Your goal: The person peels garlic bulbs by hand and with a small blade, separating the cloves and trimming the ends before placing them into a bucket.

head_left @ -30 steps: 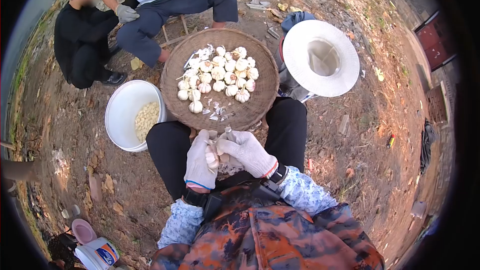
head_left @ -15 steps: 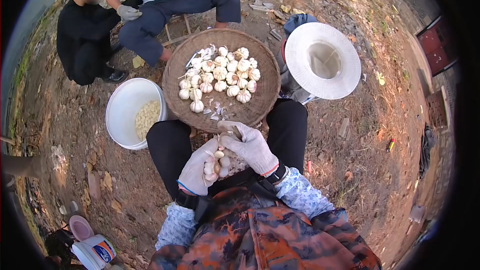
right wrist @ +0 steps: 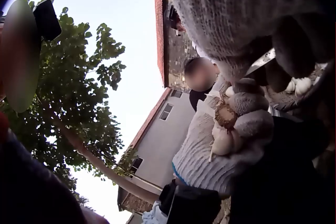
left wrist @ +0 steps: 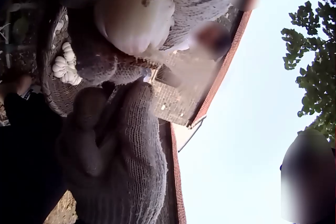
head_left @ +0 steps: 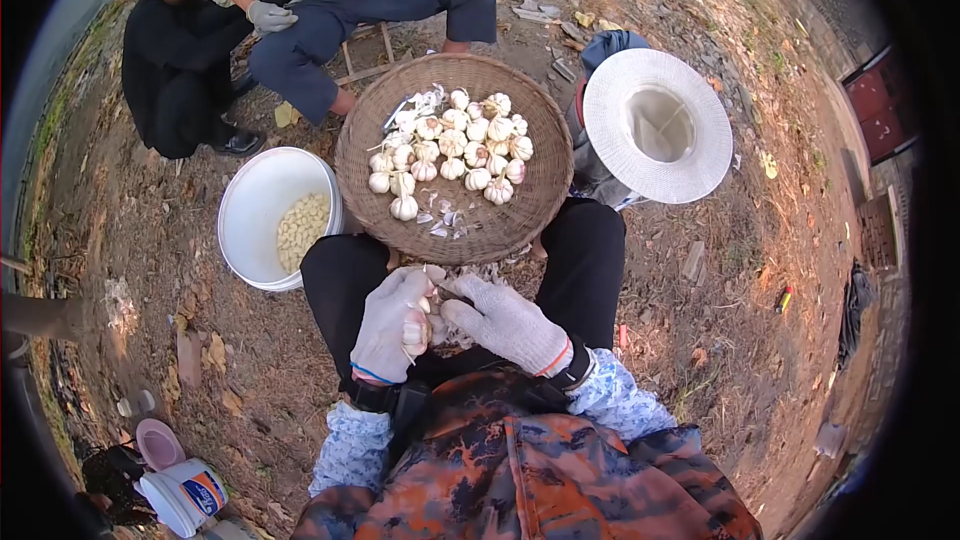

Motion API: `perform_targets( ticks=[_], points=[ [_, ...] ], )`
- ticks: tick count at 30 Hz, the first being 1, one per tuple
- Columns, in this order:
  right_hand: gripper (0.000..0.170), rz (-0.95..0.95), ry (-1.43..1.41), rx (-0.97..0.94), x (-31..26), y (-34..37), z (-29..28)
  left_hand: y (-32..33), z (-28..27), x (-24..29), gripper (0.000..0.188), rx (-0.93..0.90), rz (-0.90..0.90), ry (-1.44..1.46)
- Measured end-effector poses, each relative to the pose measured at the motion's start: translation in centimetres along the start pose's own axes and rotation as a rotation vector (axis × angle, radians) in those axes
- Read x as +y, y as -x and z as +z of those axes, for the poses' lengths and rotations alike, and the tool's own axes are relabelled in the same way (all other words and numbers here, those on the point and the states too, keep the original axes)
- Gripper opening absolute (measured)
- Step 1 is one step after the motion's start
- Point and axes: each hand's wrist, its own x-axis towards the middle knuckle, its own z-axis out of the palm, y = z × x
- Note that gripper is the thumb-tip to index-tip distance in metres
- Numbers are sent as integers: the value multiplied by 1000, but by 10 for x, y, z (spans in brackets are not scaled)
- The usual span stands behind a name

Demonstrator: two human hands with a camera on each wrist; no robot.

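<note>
In the head view the gloved left hand [head_left: 388, 330] grips a partly opened garlic bulb [head_left: 414, 333] above the lap. Its root end [right wrist: 226, 115] and a few cloves show between the curled fingers in the right wrist view, and the bulb [left wrist: 134, 22] fills the top of the left wrist view. Close beside it is the gloved right hand [head_left: 510, 326], fingers curled round what looks like a small blade [right wrist: 262, 59]; its handle is hidden. Just beyond both hands, a round wicker basket [head_left: 365, 205] holds many whole bulbs [head_left: 452, 143] and loose skins [head_left: 440, 225].
A white bucket [head_left: 240, 225] with peeled cloves [head_left: 303, 225] stands left of the basket. To the right is a white brimmed hat [head_left: 610, 145]. Two people sit or crouch beyond the basket at left. A pink bowl [head_left: 160, 445] and a labelled bucket [head_left: 180, 500] lie lower left.
The hands were together on the bulb, then the right rose toward the basket; now it is lower again, beside the left. The left hand has turned, covering more of the cloves.
</note>
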Motion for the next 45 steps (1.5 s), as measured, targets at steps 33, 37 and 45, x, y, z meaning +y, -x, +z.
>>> perform_targets(
  ticks=[33,37,45],
  points=[
    [27,42,-126,-211,10,-9,-31,-10,-19,-21,26,-6,315,-319],
    [29,59,52,-123,6,-8,-16,-16,-18,-28,31,75,949,-992],
    [21,23,165,-141,5,-10,-16,-13,-32,-23,35,-76,707,-920]
  ],
)
